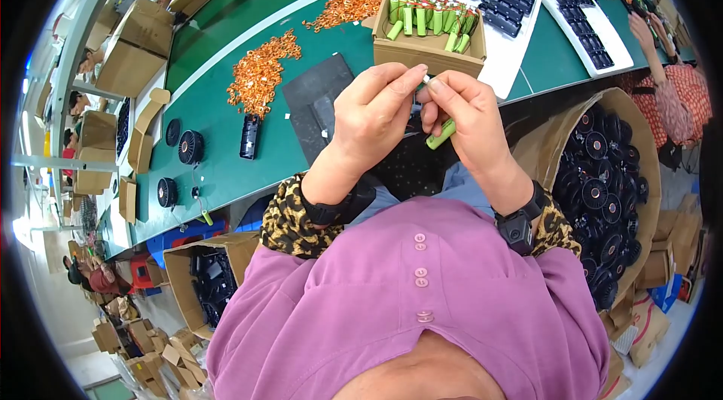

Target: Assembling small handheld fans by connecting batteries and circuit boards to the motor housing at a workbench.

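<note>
"Purple shirt [354, 279] nearest. Where's the green cell [441, 135]?"

"In the right hand [474, 110], under its curled fingers, one end sticking out toward the lower left."

"And the left hand [373, 117]?"

"Fingertips narrowed, meeting the right's at a small white piece [427, 79]. I can't tell whether the left grips it."

"Beyond them?"

"A box [425, 56] of more cells [422, 21], on the table [226, 166]."

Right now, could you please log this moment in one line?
left hand: at small white piece | right hand: holding green cell | beyond: cell box
</note>
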The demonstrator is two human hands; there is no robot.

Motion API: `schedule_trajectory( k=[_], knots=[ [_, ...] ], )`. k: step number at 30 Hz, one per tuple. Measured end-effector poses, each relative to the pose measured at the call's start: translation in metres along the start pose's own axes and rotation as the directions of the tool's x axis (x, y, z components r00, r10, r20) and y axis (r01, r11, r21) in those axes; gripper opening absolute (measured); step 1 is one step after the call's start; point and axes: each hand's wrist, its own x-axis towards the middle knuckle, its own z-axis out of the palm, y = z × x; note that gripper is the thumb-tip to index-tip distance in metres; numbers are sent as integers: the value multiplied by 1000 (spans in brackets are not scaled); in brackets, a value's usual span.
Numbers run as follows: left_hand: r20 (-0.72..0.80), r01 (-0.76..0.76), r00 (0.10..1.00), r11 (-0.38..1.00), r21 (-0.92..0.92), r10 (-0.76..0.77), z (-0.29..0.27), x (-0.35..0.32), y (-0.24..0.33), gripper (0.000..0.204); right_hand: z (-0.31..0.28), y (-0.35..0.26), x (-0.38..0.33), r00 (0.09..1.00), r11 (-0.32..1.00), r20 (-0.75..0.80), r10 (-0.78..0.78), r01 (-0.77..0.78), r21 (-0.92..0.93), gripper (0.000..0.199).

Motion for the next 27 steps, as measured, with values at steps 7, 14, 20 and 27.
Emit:
schedule_trajectory(
  k=[7, 14, 20, 27],
  knots=[
    [76, 90, 994, 989, -121, -81, -5, -2, 5, 34, -3, 7, 0, 996, 999, 76, 48, -50, 17, 21],
    [7, 198, 980, 958, -209, -201, -8, -1, 14, 30, 3, -11, -3, 994, 996, 110, -1, 10, -83, 22],
    [21, 367, 921, 846, -386, -390, -4, -6, 13, 27, 3, -6, -1, 994, 994, 101, -53, 62, -86, 22],
    [34, 334, 939, 887, -320, -342, -2, -6, 12, 28, 0, -6, -1, 995, 995, 92, -33, 42, -90, 22]
  ],
)
